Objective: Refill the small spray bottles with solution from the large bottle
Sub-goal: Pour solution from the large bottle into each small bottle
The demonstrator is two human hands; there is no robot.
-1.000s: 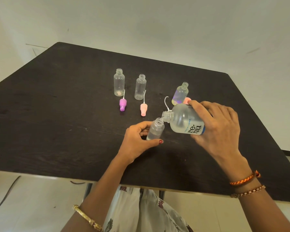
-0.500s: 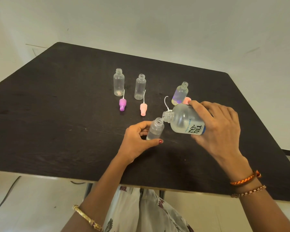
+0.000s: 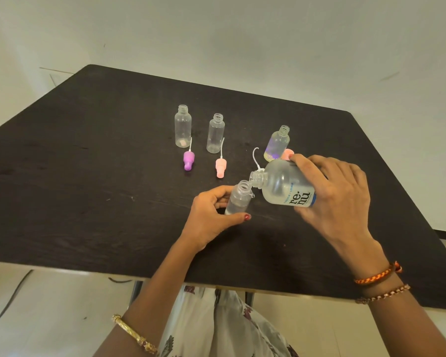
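My right hand [image 3: 337, 194] holds the large clear bottle [image 3: 281, 185] tipped on its side, its open neck touching the mouth of a small clear spray bottle [image 3: 238, 199]. My left hand [image 3: 209, 217] grips that small bottle, which stands slightly tilted on the dark table [image 3: 88, 176] with some liquid in its lower part. Three more small uncapped bottles stand farther back: one at the left [image 3: 182, 126], one in the middle [image 3: 215, 134], one with a purple and yellow tint at the right [image 3: 277, 145].
A purple spray cap [image 3: 188, 159] and a pink spray cap [image 3: 220, 167] lie on the table with their tubes pointing away. Another pink cap [image 3: 286, 154] and a curved white tube [image 3: 255, 157] lie behind the large bottle. The table's near edge runs just below my wrists.
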